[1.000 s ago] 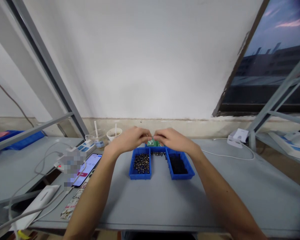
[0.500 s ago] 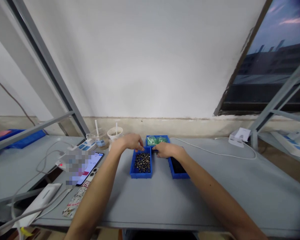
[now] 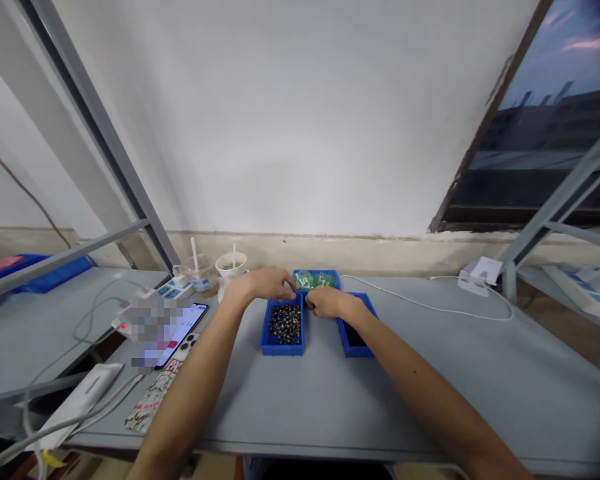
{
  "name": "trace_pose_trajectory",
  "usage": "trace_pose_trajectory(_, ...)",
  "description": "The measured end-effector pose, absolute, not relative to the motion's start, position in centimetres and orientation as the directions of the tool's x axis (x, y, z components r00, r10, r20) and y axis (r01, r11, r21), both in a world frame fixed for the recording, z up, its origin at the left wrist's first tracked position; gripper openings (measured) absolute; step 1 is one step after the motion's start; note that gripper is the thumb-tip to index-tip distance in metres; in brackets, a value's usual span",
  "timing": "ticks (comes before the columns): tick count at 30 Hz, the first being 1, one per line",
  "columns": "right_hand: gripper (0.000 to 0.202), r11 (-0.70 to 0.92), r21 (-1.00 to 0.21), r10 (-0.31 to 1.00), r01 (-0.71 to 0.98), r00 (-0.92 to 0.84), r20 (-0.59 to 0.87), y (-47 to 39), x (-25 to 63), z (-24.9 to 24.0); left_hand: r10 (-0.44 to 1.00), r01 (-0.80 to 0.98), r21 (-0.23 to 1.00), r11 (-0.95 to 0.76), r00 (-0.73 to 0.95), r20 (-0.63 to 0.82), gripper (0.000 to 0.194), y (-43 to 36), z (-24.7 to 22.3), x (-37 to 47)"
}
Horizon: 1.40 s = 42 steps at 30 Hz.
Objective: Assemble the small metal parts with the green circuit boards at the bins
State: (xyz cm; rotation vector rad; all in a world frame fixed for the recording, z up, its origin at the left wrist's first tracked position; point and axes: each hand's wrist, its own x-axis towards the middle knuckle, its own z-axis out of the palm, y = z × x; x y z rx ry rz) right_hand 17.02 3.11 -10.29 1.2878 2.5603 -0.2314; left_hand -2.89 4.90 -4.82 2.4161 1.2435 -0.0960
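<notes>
My left hand [image 3: 275, 283] hovers over the back of a blue tray [image 3: 283, 350] that holds many small metal parts [image 3: 285, 325]. Its fingers are bent together, and anything between them is too small to make out. Just right of that tray, my right hand [image 3: 324, 301] is closed, its fingertips near the tray's back right corner; what it grips is hidden. Behind both hands lies a blue tray with green-and-white pieces [image 3: 316, 280]. Partly under my right forearm is another blue tray [image 3: 359, 351] with dark contents.
On the left are a phone [image 3: 180, 333], a patterned case [image 3: 155, 400], a power strip [image 3: 173, 290], a clear cup [image 3: 203, 277] and a white cup [image 3: 231, 265] with straws. A white cable [image 3: 430, 307] runs across the back right to a white box [image 3: 483, 273].
My left hand has shifted slightly right, closer to my right hand. My right hand has drawn its fingers in a little; the dark bit seen at its fingertips is less visible.
</notes>
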Motion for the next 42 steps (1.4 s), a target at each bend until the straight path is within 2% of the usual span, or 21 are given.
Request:
trace_pose_trajectory(16, 0.025, 0.610, 0.016, 0.769, 0.792, -0.587, -0.253, 3.0, 16.8, -10.7, 0.743, 0.786, 0.289, -0.546, 0.614, -0.268, 0.038, 4.0, -4.1, -2.1)
trace_pose_trajectory(21, 0.029, 0.612, 0.022, 0.773, 0.790, -0.593, -0.225, 3.3, 16.9, -10.9, 0.746, 0.790, 0.315, -0.526, 0.607, -0.274, 0.039, 3.7, -3.8, -2.1)
trace_pose_trajectory(33, 0.021, 0.605, 0.023, 0.761, 0.796, -0.570, -0.309, 2.9, 16.7, -11.0, 0.752, 0.797, 0.274, -0.539, 0.602, -0.270, 0.041, 3.4, -3.6, -2.0)
trace_pose_trajectory(42, 0.025, 0.597, 0.047, 0.769, 0.801, -0.554, -0.320, 2.5, 16.2, -10.9, 0.751, 0.798, 0.287, -0.530, 0.599, -0.279, 0.042, 3.5, -3.6, -2.0)
